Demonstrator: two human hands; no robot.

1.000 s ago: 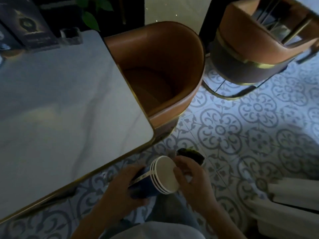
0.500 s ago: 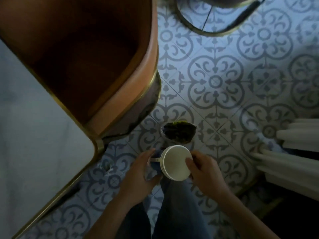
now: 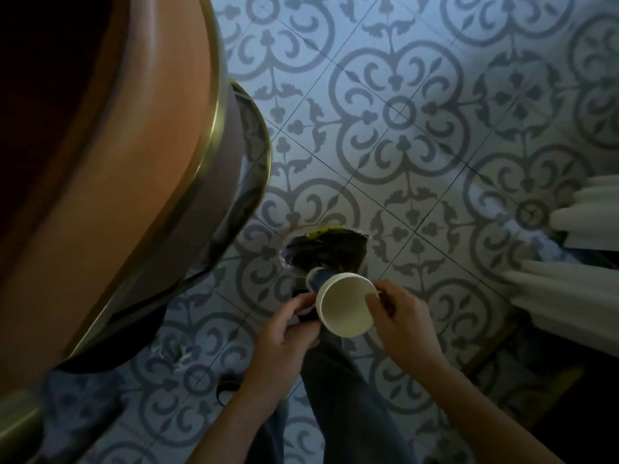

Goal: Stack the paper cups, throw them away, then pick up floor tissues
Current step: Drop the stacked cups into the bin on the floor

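The stack of paper cups (image 3: pixel 345 308), blue outside and white inside, is held with its open mouth facing up at me. My left hand (image 3: pixel 288 324) grips its left side and my right hand (image 3: pixel 400 321) grips the rim on the right. Just beyond the cups, on the floor, stands a small bin with a dark bag liner (image 3: pixel 326 251), and the bottom of the stack hangs over the bin's near edge. A crumpled white tissue (image 3: pixel 172 353) lies on the tiles at the lower left, near the chair's base.
A brown leather chair with a gold trim (image 3: pixel 110 162) fills the left side, close to the bin. White folded fabric (image 3: pixel 569 266) sticks in from the right. My legs in dark trousers (image 3: pixel 338 396) stand below the hands. Patterned tile floor (image 3: pixel 398 112) stretches ahead.
My head has dropped lower and closer to the floor, so the table has left the view. Both hands have carried the cup stack forward to the bin's near edge.
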